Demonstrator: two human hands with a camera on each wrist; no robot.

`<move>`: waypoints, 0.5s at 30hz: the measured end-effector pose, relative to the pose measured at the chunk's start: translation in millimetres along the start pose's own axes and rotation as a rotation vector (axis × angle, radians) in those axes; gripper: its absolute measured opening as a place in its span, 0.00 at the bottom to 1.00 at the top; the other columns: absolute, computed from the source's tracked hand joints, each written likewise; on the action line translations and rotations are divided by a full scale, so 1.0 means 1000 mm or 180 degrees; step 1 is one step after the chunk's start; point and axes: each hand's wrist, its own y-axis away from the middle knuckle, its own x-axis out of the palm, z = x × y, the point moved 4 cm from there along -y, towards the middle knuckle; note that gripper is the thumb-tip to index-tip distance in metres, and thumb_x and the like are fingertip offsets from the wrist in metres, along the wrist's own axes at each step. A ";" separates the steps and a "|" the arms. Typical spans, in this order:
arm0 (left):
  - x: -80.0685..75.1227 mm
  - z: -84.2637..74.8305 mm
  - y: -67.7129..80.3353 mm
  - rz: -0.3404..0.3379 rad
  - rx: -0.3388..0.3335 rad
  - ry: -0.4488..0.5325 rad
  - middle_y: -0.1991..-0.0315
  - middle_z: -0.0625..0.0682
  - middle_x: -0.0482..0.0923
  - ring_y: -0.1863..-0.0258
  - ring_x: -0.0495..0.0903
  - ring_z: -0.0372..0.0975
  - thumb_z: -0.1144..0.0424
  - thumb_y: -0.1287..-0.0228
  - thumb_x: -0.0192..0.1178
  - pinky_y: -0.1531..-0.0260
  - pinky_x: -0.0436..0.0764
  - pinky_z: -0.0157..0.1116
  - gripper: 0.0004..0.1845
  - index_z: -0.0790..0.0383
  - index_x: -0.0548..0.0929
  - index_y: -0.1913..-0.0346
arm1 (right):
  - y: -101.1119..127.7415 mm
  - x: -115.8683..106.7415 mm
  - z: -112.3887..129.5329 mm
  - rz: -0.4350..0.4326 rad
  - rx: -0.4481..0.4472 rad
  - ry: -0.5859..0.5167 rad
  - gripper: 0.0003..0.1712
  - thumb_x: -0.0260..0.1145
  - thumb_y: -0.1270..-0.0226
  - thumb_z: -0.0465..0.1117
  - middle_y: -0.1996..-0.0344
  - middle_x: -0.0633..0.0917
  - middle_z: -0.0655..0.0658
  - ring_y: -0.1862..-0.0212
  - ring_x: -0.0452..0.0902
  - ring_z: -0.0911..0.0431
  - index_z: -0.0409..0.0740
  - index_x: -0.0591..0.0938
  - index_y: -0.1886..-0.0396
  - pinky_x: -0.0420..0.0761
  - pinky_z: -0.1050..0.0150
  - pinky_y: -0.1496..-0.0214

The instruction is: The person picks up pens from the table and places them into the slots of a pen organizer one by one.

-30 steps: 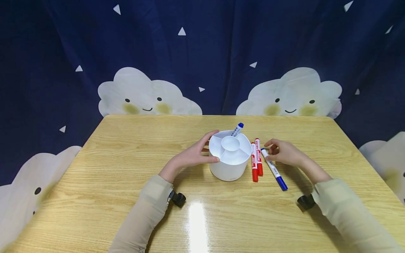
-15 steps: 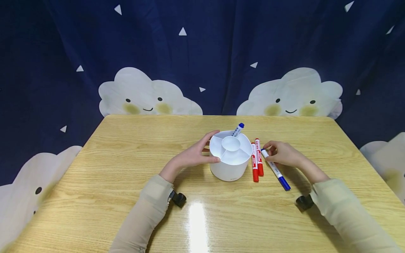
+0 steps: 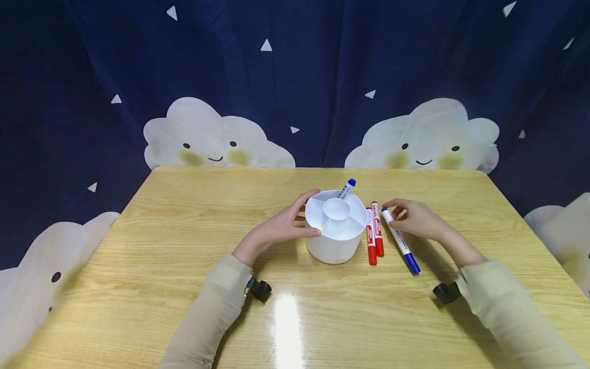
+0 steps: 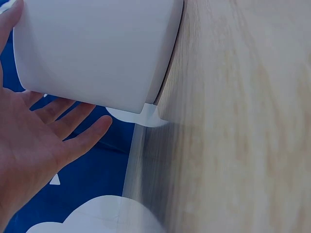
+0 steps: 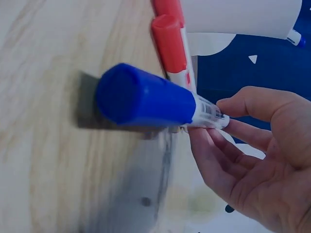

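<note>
Currently right hand (image 3: 417,220) is pinching blue marker (image 3: 400,242), probably lifting; left hand (image 3: 281,225) is cupping holder (image 3: 335,241); next: upright insertion.

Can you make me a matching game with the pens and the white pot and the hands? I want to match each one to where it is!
Things:
1. white pot
2. two red pens
3. blue pen with the cap toward the person
4. second blue pen

Places:
A. pinched at its far end by the right hand
B. standing inside the pot, cap sticking up
C. lying side by side on the table, just right of the pot
D. held at its side by the left hand

Pairs: 1-D, 2-C, 3-A, 4-B
</note>
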 end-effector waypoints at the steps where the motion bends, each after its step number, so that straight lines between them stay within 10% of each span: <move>1: 0.000 0.000 0.000 0.0005 0.0004 0.0004 0.35 0.47 0.56 0.40 0.62 0.46 0.57 0.48 0.66 0.42 0.66 0.46 0.48 0.47 0.46 0.29 | 0.000 -0.002 0.001 -0.0022 0.0017 -0.0004 0.27 0.64 0.44 0.35 0.63 0.77 0.37 0.74 0.74 0.57 0.36 0.71 0.43 0.75 0.65 0.78; 15: 0.000 -0.002 0.000 0.0012 -0.0026 0.0013 0.35 0.46 0.56 0.40 0.62 0.44 0.57 0.48 0.66 0.42 0.66 0.45 0.48 0.45 0.46 0.29 | 0.003 -0.022 0.024 -0.0336 -0.0168 -0.0124 0.28 0.64 0.43 0.35 0.57 0.77 0.35 0.66 0.78 0.51 0.39 0.70 0.42 0.80 0.65 0.73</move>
